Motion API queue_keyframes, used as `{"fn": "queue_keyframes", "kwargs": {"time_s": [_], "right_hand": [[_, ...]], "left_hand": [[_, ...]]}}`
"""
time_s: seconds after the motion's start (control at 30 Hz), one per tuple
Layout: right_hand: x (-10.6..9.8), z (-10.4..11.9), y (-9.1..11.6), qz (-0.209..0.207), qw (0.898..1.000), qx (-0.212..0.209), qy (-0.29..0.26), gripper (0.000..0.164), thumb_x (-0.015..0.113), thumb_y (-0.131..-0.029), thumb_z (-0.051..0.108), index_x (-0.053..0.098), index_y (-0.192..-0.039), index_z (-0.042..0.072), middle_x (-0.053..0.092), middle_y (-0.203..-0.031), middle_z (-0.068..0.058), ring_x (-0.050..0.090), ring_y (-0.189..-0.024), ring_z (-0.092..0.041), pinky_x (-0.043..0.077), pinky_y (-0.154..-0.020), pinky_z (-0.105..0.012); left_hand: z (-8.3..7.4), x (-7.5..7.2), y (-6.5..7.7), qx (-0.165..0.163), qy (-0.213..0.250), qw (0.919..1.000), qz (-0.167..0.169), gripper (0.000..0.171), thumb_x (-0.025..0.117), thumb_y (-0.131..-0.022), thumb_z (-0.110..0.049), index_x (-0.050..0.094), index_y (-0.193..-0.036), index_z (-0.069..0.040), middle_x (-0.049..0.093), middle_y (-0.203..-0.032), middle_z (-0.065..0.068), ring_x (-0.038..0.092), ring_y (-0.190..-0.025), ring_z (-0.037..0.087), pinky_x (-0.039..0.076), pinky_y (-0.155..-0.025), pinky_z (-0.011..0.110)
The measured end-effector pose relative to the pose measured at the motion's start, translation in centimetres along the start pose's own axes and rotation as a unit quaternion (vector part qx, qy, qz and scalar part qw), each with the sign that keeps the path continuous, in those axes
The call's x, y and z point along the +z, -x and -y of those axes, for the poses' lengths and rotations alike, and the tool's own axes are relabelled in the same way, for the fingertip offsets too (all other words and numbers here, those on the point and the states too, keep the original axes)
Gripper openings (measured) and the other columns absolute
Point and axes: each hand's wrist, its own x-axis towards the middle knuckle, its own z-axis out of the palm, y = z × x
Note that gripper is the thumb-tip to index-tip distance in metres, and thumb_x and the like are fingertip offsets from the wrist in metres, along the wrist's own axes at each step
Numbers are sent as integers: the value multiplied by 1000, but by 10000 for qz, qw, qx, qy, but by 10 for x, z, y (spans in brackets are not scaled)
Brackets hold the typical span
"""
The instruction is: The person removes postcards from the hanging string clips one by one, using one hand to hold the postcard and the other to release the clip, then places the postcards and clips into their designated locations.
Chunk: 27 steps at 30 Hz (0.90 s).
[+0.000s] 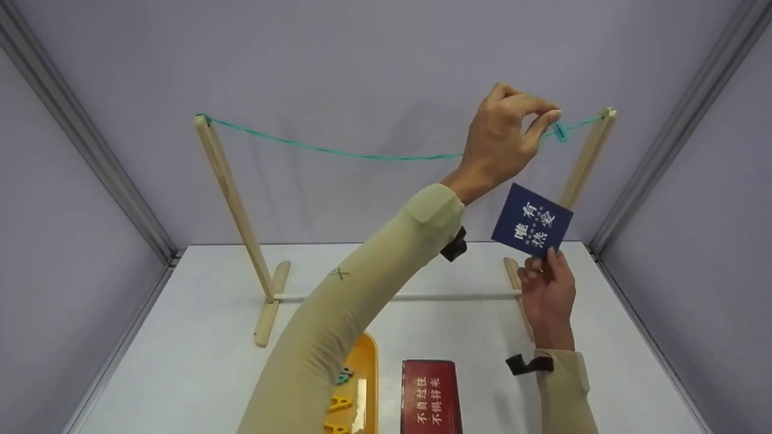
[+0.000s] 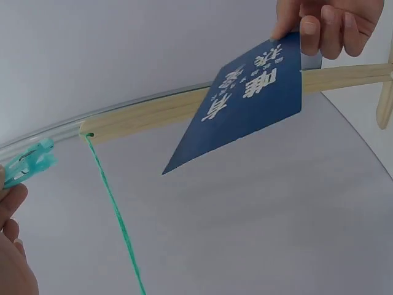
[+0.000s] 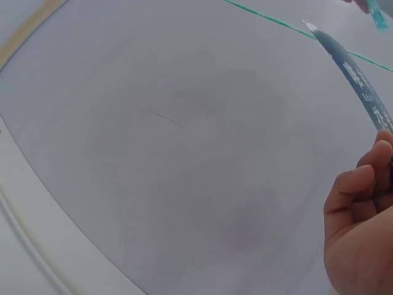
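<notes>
Two slanted wooden posts stand on the white bench (image 1: 181, 337), the left wooden post (image 1: 232, 202) near the bench's left edge and the right wooden post (image 1: 588, 158) toward its far right corner, joined low down by a thin pale crossbar (image 1: 458, 295). Between their tops sags a green cord (image 1: 338, 152). At the near edge of the bench lies a yellow plastic tray (image 1: 365, 374) with small clips in it, partly hidden by the left sleeve, and just to its right stands a dark red box with pale lettering (image 1: 429, 398). Farther right and high up, the left hand (image 1: 503, 138) is raised to the cord, its grip pinching a small teal plastic clothes peg (image 1: 560, 130) between thumb and fingertips; the peg sits at the cord close to the top of the right post. Below it, the right hand (image 1: 547, 295) holds a dark blue square card with white characters (image 1: 532, 220), thumb and fingers pressed on the card's lower edge, the card tilted and held up in the air below the cord, apart from the peg.
</notes>
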Motion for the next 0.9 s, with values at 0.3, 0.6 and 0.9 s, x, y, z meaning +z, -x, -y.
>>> {"fn": "queue_keyframes", "kwargs": {"time_s": [0.3,0.6,0.9], "right_hand": [[-4,-8,9,384,9922,735,925,23,50,-112,26,58,-127,10,64,-92,1,60,-80,-10,54,-70,-23],[-6,-18,19,450,9634,1293,2307,28,55,-110,25,65,-132,11,73,-112,-3,70,-93,-15,59,-75,-27],[-9,-26,23,603,9603,1197,2445,33,55,-110,25,60,-138,9,71,-116,-3,68,-95,-15,59,-80,-28]], "left_hand": [[7,-23,57,933,495,9943,-160,23,67,-104,-25,83,-111,-10,83,-106,1,62,-100,21,47,-90,24],[31,-35,130,1062,504,9930,96,17,70,-101,-18,82,-108,-8,83,-105,4,66,-91,20,53,-82,29],[55,-50,160,846,230,9957,314,17,69,-103,-19,82,-108,-9,82,-102,3,66,-89,20,56,-82,31]]}}
